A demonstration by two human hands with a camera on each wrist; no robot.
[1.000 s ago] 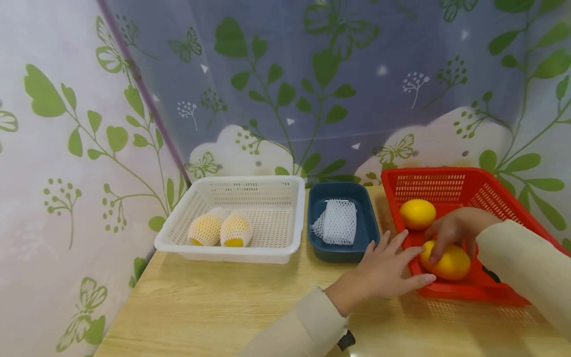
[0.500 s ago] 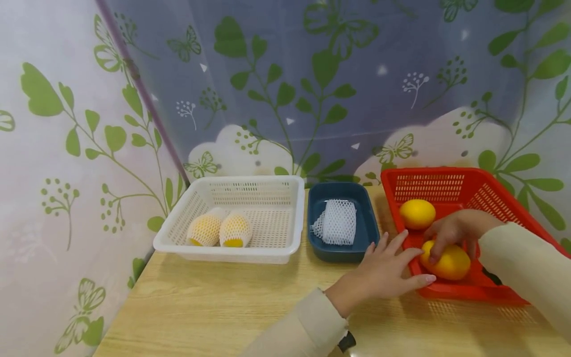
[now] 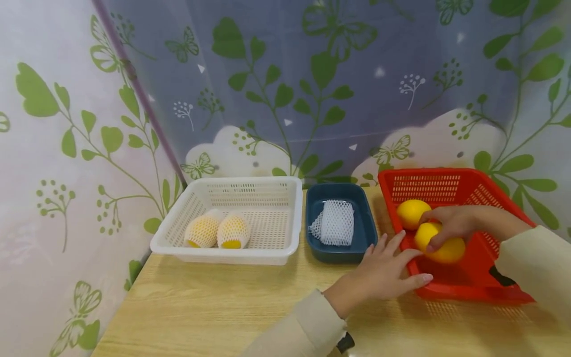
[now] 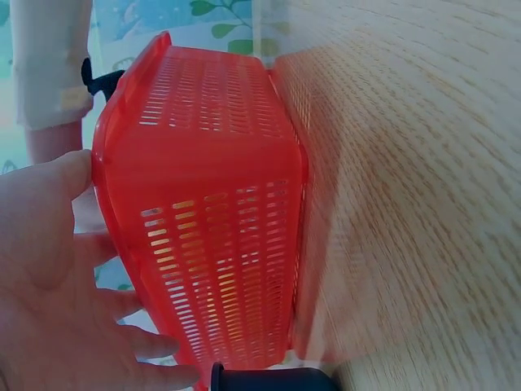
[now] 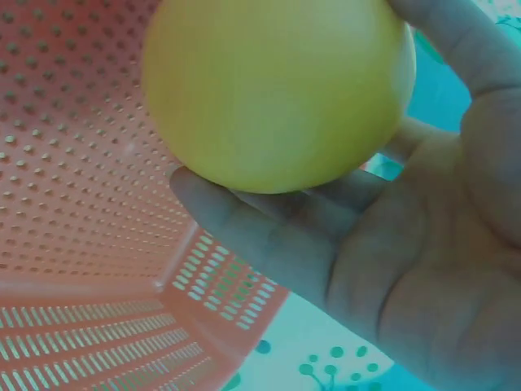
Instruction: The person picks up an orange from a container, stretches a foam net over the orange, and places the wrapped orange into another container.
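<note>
In the head view my right hand [image 3: 461,223] grips a yellow mango [image 3: 448,250] inside the red basket [image 3: 464,292]. The right wrist view shows fingers curled under the mango [image 5: 277,98] and the thumb at its side, with the basket's perforated wall beyond. Another yellow mango [image 3: 411,212] lies behind it, partly covered by the held one. My left hand [image 3: 383,272] rests with spread, straight fingers at the red basket's left rim. From the left wrist, the left fingertips touch the rim of the basket [image 4: 203,163].
A white basket [image 3: 227,255] at the left holds two yellow fruits in foam nets [image 3: 234,230]. Between the baskets stands a dark blue tray [image 3: 339,255] with white foam netting [image 3: 337,223] inside. All stand on a wooden table [image 3: 214,302] before a patterned curtain.
My right hand has taken the mango up and back, away from the red basket's front wall, towards the other one. My left hand stays at the rim.
</note>
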